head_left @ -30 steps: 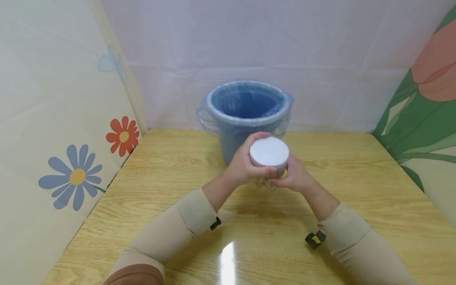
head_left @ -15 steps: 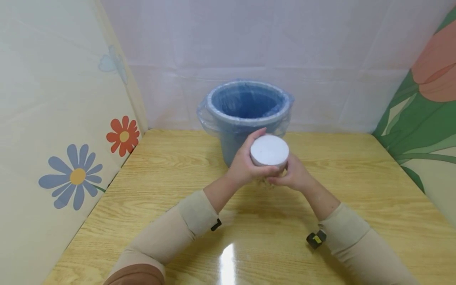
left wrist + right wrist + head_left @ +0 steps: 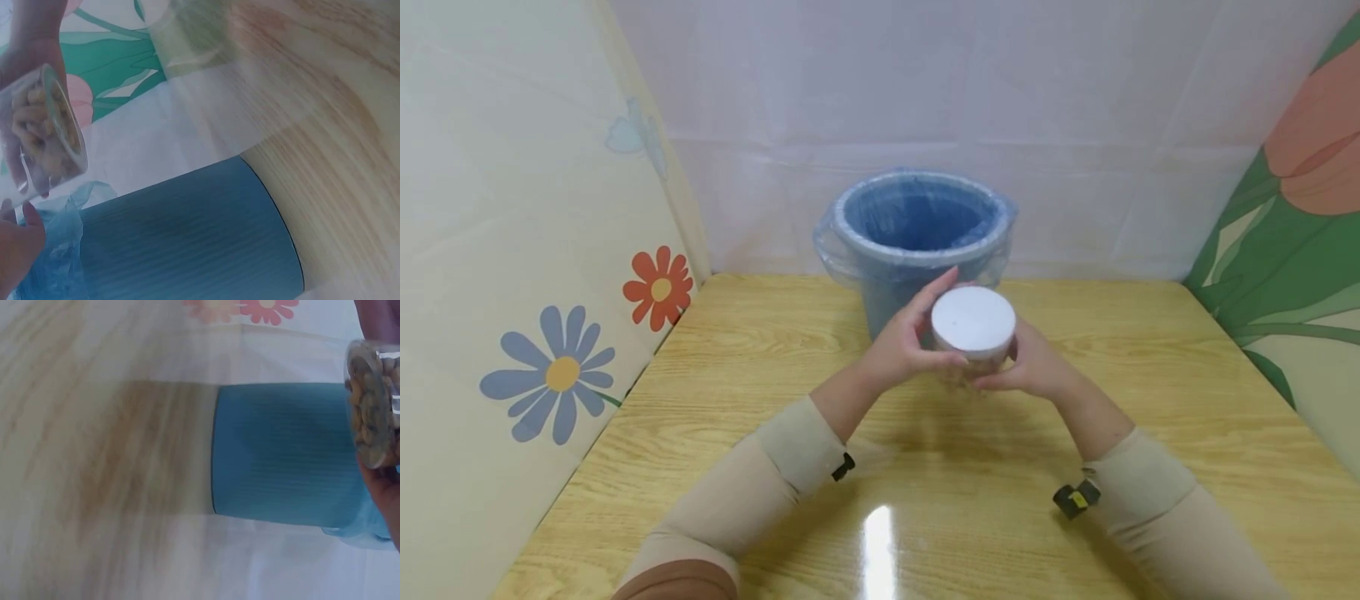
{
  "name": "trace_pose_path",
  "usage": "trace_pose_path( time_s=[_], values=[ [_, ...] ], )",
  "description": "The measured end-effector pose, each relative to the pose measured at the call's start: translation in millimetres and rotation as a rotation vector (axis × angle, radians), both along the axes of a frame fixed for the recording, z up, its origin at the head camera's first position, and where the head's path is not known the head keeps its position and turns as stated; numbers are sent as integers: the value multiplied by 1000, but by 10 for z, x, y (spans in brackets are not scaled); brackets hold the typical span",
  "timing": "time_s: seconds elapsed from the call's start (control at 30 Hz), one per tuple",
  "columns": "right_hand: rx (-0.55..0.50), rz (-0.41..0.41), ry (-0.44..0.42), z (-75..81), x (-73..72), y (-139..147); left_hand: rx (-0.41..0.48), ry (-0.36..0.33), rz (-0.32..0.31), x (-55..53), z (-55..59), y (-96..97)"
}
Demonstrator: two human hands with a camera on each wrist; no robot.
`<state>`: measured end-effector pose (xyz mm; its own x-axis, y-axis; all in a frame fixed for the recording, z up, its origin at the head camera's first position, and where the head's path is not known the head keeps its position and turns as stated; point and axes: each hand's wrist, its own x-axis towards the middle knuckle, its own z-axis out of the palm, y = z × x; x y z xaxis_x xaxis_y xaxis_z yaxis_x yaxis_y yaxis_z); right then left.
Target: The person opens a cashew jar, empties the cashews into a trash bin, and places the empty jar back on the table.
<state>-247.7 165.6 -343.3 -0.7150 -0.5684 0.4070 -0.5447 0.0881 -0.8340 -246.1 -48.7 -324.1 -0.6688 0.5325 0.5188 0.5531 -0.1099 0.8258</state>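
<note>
A clear jar with a white lid (image 3: 973, 319) is held up in front of the bucket. My left hand (image 3: 901, 346) is at its left side, with the thumb across the front near the lid's edge and a finger behind it. A gap shows between palm and lid. From the right, my right hand (image 3: 1030, 362) grips the jar's body below the lid. In the left wrist view the jar (image 3: 47, 128) contains tan, nut-like pieces, with fingers seen through its wall. The right wrist view shows only the jar's bottom end (image 3: 375, 403). The lid lies outside both wrist views.
A blue bucket (image 3: 880, 296) lined with a thin blue bag stands on the wood-grain table (image 3: 760, 333), just behind the jar. A pale cloth wall (image 3: 1075, 150) is at the back. Flower-patterned walls (image 3: 512, 250) flank both sides.
The jar has shifted slightly right. My left hand has drawn a little left, so more of the lid's side shows, and my right forearm has moved outward. The bucket has stayed put.
</note>
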Motion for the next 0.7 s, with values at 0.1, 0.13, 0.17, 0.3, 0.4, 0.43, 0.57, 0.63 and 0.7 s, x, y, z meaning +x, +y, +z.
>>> trace_pose_path(
  time_s=[0.1,0.13,0.17,0.3,0.4,0.43,0.57,0.63,0.7],
  values=[
    [24,19,16,22,-5,47,19,0,-72,-29,7,-36],
    [33,23,23,24,-7,59,19,-5,-88,-33,12,-45],
    [41,29,27,27,-9,67,15,-11,-98,-32,17,-52],
    [55,74,39,31,-20,84,-11,-44,-124,-22,39,-67],
    [61,112,37,38,-14,89,-33,-46,-153,-31,45,-79],
    [61,121,38,40,-12,91,-38,-42,-165,-38,46,-84],
    [69,149,29,49,0,93,-40,-37,-234,-67,52,-105],
    [80,166,23,47,-2,97,-39,-42,-273,-74,58,-110],
    [90,195,16,43,-9,98,-44,-51,-303,-76,62,-109]
  ],
)
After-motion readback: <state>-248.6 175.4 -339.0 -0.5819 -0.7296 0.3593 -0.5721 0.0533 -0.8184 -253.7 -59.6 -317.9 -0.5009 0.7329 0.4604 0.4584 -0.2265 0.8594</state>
